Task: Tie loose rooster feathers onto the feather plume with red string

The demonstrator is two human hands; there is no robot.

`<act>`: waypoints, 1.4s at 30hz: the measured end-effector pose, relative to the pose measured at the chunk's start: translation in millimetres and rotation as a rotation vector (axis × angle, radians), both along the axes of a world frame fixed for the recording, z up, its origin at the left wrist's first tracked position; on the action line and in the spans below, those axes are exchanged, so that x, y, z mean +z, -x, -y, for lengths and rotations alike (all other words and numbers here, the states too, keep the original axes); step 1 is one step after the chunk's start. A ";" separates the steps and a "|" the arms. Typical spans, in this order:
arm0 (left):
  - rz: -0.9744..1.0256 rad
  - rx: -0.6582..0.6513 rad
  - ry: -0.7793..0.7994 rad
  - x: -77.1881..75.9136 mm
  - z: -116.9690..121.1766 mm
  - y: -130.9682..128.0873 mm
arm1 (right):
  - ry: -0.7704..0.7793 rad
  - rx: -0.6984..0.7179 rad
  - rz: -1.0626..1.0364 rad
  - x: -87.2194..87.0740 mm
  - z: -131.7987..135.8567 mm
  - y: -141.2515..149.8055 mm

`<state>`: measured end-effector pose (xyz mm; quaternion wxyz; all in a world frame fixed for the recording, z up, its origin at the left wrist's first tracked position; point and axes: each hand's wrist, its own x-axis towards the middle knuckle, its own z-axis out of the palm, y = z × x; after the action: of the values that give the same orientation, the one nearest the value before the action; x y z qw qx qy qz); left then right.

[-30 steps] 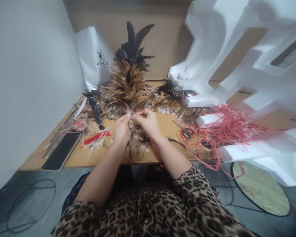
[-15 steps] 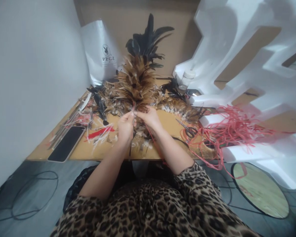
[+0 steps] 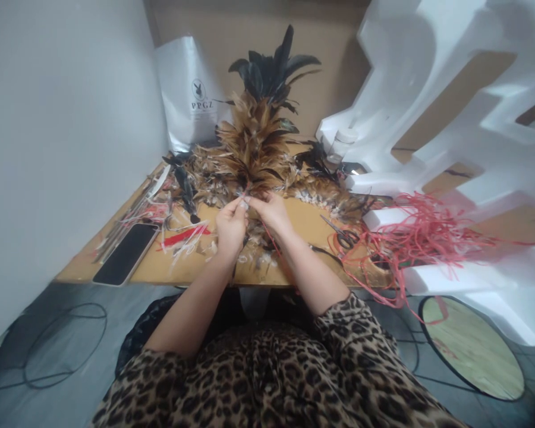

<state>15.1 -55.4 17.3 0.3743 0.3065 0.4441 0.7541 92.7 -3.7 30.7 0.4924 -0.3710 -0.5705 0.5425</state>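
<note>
A tall feather duster point(image 3: 256, 134), with brown feathers below and long black ones at its tip, points away from me. At its near end my left hand point(image 3: 232, 223) is closed in a pinch. My right hand point(image 3: 270, 213) is closed beside it, fingertips meeting those of the left. A thin pink plastic strip point(image 3: 271, 236) hangs from under the right hand, and a bit of pink shows at the duster's bound end. The fingers partly hide what lies between them. Loose feathers point(image 3: 261, 257) are scattered on the table under my hands.
On the wooden table point(image 3: 303, 223) lie a phone point(image 3: 125, 254), thin sticks point(image 3: 136, 202), scissors point(image 3: 345, 236) and piles of brown feathers point(image 3: 334, 193). Pink strips point(image 3: 423, 235) drape over white foam point(image 3: 421, 276) at right. A white bag point(image 3: 185, 95) stands behind; a round stool point(image 3: 472, 348) is below.
The view has shifted slightly, so most things sit a little further right. Both hands stay pinched together at the duster's near end, and its tip leans slightly more to the right.
</note>
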 end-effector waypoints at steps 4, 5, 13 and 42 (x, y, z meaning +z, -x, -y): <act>-0.050 -0.018 -0.007 -1.8 1.8 2.0 | 0.005 -0.025 0.101 -1.1 -1.0 0.9; -0.061 -0.029 -0.006 -2.4 2.4 2.7 | 0.002 -0.022 0.112 -0.5 -0.8 0.9; -0.116 -0.040 -0.047 -1.8 7.1 3.6 | 0.071 0.044 0.049 1.1 1.6 2.4; -0.150 -0.111 0.009 -4.0 10.0 14.2 | 0.098 0.116 -0.157 -0.5 0.6 -1.0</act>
<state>0.9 -65.4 13.3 0.3828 0.3848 0.4567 0.7049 93.7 -4.3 30.2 0.4846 -0.3172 -0.5234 0.6250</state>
